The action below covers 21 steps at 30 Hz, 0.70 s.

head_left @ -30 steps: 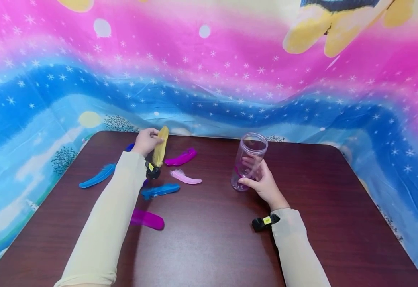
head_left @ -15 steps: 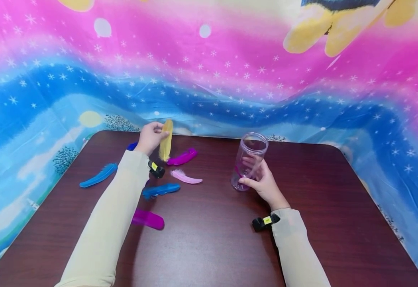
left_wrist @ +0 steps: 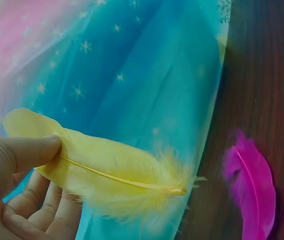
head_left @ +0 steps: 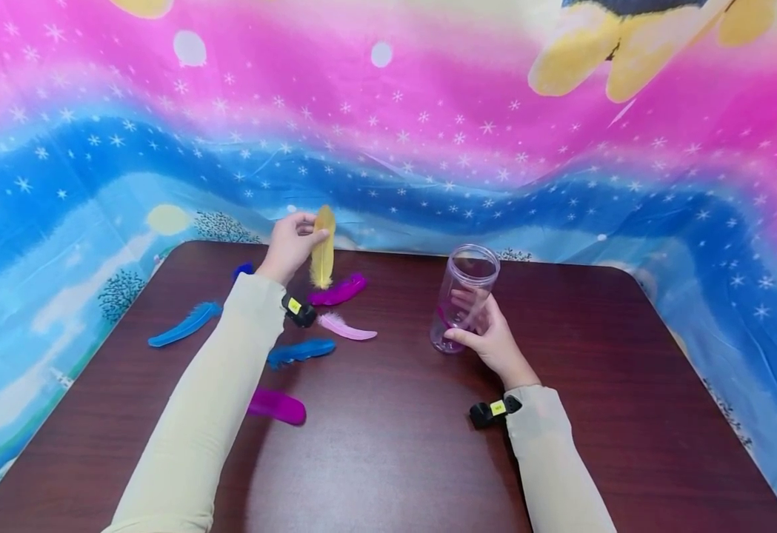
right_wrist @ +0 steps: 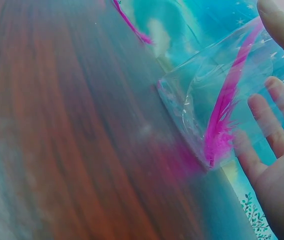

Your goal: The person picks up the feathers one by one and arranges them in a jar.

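My left hand (head_left: 290, 244) pinches a yellow feather (head_left: 324, 252) near its broad end, thumb on top, above the table's far edge. In the left wrist view the feather (left_wrist: 117, 172) points its fluffy quill end away from the hand. A clear plastic jar (head_left: 460, 311), open at the top, stands on the table at the right of centre. My right hand (head_left: 491, 340) holds it, thumb and fingers around its side. Inside the jar is a magenta feather (right_wrist: 224, 110), seen through the wall in the right wrist view.
Loose feathers lie left of the jar: magenta (head_left: 338, 289), pink (head_left: 347, 328), blue (head_left: 303, 351), another blue (head_left: 184, 324), a dark blue one (head_left: 243, 269) and a magenta one (head_left: 278, 406) partly under the left sleeve. A patterned cloth (head_left: 388, 148) hangs behind the brown table (head_left: 388, 459).
My left hand has lifted the yellow feather up and to the right, farther over the table's back edge. The right hand and the jar have stayed in place.
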Each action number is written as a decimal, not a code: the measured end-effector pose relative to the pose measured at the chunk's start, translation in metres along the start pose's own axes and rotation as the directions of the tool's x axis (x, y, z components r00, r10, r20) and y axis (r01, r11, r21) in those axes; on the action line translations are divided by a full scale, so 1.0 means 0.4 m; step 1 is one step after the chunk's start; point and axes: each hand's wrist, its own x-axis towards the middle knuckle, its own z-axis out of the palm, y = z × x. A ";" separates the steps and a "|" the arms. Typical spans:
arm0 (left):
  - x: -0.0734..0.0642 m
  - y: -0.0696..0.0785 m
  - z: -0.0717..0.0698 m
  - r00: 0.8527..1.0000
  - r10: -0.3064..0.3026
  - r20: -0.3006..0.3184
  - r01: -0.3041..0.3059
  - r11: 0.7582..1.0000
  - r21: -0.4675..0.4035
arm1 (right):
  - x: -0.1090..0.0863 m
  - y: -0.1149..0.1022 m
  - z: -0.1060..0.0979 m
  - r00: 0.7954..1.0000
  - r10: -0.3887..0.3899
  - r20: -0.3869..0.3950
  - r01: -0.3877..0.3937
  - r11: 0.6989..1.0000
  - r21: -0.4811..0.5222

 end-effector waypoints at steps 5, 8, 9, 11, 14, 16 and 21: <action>-0.005 0.028 0.015 1.000 0.009 0.011 -0.009 1.000 -0.023 | 0.001 -0.002 -0.001 1.000 0.004 -0.004 -0.004 1.000 0.004; -0.007 0.039 0.021 1.000 0.007 0.014 -0.006 1.000 -0.029 | 0.001 -0.001 -0.003 1.000 0.006 -0.001 -0.006 1.000 -0.001; -0.008 0.042 0.023 1.000 0.005 0.015 -0.005 0.999 -0.036 | 0.001 -0.001 -0.003 1.000 0.006 0.001 -0.006 1.000 -0.001; -0.010 0.048 0.027 1.000 0.005 0.018 -0.004 0.999 -0.049 | 0.001 -0.001 -0.003 1.000 0.006 0.002 -0.006 1.000 -0.001; -0.013 0.062 0.034 1.000 0.002 0.026 0.000 0.997 -0.074 | 0.001 0.001 -0.002 1.000 0.005 0.003 -0.005 1.000 -0.002; -0.017 0.070 0.038 1.000 0.002 0.027 0.001 0.996 -0.088 | 0.001 0.002 -0.002 1.000 0.006 0.002 -0.006 1.000 -0.002; -0.025 0.089 0.050 1.000 0.003 0.018 -0.001 0.995 -0.098 | 0.000 0.005 -0.002 1.000 0.003 0.002 -0.003 1.000 -0.006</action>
